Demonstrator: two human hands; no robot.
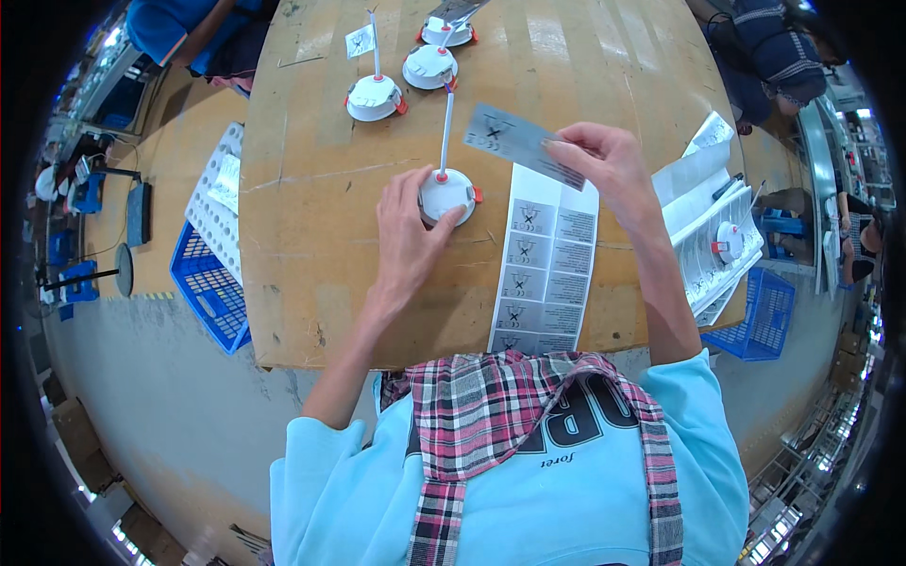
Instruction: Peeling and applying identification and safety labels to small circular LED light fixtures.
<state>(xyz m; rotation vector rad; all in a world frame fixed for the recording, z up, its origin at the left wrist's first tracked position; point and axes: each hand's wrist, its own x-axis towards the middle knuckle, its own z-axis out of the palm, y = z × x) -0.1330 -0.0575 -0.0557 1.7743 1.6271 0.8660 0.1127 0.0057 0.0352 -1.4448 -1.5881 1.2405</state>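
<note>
White and disc-shaped, the light fitting with red side clips (460,200) sits on the brown wooden table (307,245) in front of me, its white cable (447,137) standing up from a red collar. My left hand (408,226) grips the fitting by its rim, thumb and fingers around it. My right hand (612,170) pinches one end of a silver-grey printed label strip (514,137), above the top of a long label sheet (541,259) lying just beside the fitting. Farther off stand similar white round fittings (373,98), one with a small label flag (360,41) on its cable.
</note>
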